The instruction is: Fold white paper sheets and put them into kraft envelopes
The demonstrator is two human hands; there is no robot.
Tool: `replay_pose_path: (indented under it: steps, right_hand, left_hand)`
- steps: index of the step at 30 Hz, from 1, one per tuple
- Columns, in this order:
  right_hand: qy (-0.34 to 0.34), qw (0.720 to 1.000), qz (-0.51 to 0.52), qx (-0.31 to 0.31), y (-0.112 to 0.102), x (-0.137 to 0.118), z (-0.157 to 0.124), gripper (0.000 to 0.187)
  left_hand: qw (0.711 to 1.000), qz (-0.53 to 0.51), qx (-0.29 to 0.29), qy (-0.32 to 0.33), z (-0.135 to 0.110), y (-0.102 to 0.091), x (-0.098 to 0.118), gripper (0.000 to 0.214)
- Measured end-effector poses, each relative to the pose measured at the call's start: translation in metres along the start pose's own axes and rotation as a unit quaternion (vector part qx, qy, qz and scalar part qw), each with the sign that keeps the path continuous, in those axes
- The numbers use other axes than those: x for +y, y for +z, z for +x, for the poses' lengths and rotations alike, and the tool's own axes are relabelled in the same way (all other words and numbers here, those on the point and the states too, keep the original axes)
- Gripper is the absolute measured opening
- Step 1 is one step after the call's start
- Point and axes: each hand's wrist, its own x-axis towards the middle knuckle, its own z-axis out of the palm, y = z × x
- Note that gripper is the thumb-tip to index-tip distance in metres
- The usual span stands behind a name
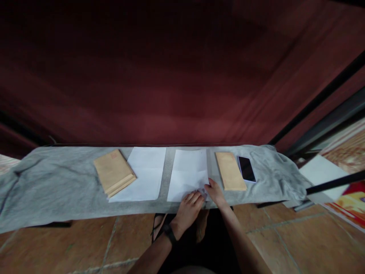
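Observation:
A white sheet of paper [188,167] with faint creases lies on the grey cloth in front of me. My left hand [190,209], with a dark band at the wrist, rests its outstretched fingers on the sheet's near edge by the right corner. At the right edge, just above that corner, my right hand [216,193] pinches the paper between thumb and fingers. The corner looks slightly lifted or crumpled between the two hands. Right of my right hand lies a flat brown envelope [230,171]; whether it is a single one or a stack is unclear.
A phone [246,169] lies face up beyond the brown envelope. To the left, a stack of brown envelopes [114,170] partly covers more white paper [146,175]. Grey cloth [57,182] covers the narrow table, backed by a dark red panel [171,95]. Tiled floor [137,236] shows below.

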Motion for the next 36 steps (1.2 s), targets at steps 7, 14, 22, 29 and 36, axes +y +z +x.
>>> replay_pose_path:
  steps: [7,14,22,29,36]
  right_hand:
    - [-0.037,0.999,-0.034,-0.003,0.006,0.003,0.003,0.037]
    - [-0.053,0.996,-0.076,0.014,0.01,0.002,0.002,0.041]
    - [-0.068,0.953,-0.28,0.097,0.007,-0.003,-0.012,0.049]
    - [-0.177,0.958,-0.211,0.076,0.035,-0.026,-0.017,0.049]
    - [-0.177,0.936,-0.303,-0.014,0.062,-0.027,-0.022,0.052]
  left_hand:
    - [0.999,-0.012,0.011,-0.049,-0.006,0.0,-0.02,0.029]
    - [0.997,-0.009,-0.022,-0.075,-0.006,-0.004,-0.026,0.035]
    - [0.996,0.0,-0.045,-0.08,-0.002,-0.009,-0.022,0.036]
    - [0.993,0.041,-0.043,-0.103,0.019,-0.009,-0.044,0.05]
    - [0.984,0.053,-0.078,-0.15,0.021,0.005,-0.063,0.059]
